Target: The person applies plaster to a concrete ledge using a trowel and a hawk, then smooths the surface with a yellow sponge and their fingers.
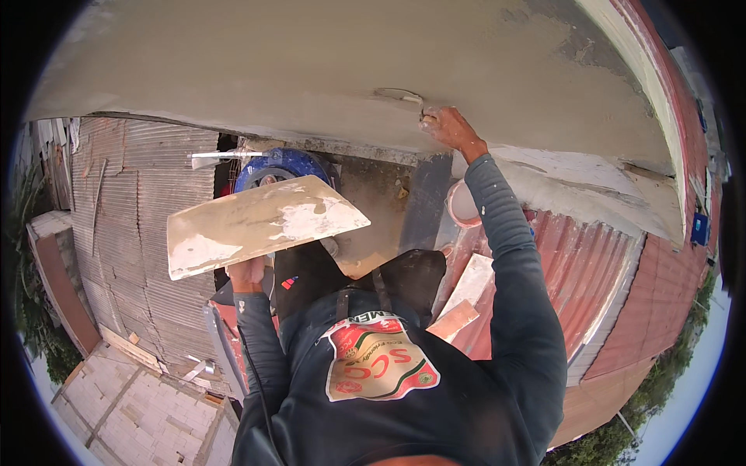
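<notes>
My left hand (247, 275) grips a flat plasterer's hawk (260, 229) from beneath; its handle is hidden. Wet grey mortar and pale patches are smeared over the hawk's board. Out ahead, my right hand (454, 132) is closed around the handle of a trowel (401, 95). The trowel's thin blade lies edge-on to me at the plastered wall (295, 62), so whether it touches fully is hard to tell. Grey plaster coats most of this wall, with a rougher, darker patch near its upper right.
Below the wall stand a blue tub (289, 165) and a pale bucket (465, 203). Rusty corrugated sheets (124, 210) spread to the left, red corrugated roofing (579, 260) to the right. Loose boards (471, 284) lie beside my leg. Lower left is a block wall (151, 400).
</notes>
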A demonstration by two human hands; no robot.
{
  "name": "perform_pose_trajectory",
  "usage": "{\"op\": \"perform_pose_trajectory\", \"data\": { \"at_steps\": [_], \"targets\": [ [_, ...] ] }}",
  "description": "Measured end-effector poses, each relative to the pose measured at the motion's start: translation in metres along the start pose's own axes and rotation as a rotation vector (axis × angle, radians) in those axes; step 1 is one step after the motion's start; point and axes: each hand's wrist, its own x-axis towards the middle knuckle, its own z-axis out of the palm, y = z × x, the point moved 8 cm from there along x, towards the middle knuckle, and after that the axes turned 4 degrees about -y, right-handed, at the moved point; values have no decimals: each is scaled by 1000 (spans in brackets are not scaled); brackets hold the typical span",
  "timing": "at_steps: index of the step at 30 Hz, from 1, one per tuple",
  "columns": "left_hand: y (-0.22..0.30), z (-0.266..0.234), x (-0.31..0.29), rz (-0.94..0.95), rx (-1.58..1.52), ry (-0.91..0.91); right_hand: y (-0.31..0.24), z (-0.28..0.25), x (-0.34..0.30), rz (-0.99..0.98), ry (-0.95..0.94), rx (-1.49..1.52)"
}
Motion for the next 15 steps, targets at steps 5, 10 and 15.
{"op": "perform_pose_trajectory", "data": {
  "at_steps": [5, 10, 15],
  "targets": [
    [-9, 5, -7, -15, 58, -22, -27, -25, -41, -143, 134, 49],
    [-16, 19, 1, -54, -55, -55, -6, 40, -15, -66, -87, -233],
    [-22, 0, 4, -109, -42, -49, -2, 26, 33, -28, -82, -116]
  ]
}}
